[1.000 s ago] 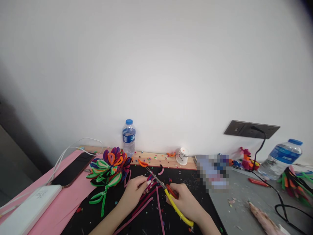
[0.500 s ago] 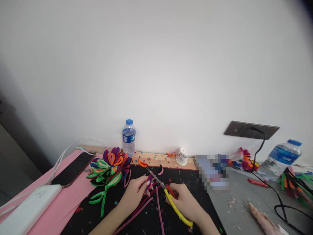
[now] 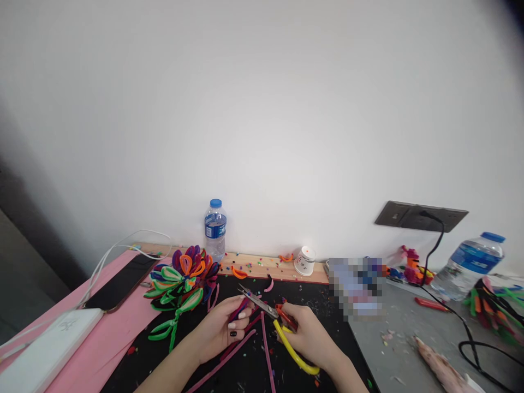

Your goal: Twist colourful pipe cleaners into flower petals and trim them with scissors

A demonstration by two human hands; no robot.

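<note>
- Nearest us, two long, fuzzy mauve chenille stems (image 3: 267, 349) lie on a flat black mat (image 3: 327, 355), between our forearms.
- Our left hand (image 3: 221, 325) is curled, thumb and fingers pinched on a small magenta-and-purple fuzzy chenille piece (image 3: 236, 313), partly hidden by the fingers.
- Our right hand (image 3: 305, 334) is closed around the handles, one yellow and one orange-red, of metal-bladed scissors (image 3: 269, 311).
- The blades stand slightly parted at our left fingertips, beside the chenille piece; we cannot tell whether they touch it.
- Left of our left hand lies a many-coloured fuzzy flower with green leaves (image 3: 184, 278).
- Beyond, a pale wooden strip (image 3: 262, 266) bears a white paper cup (image 3: 304, 263) and a clear, blue-capped plastic bottle (image 3: 215, 232).
</note>
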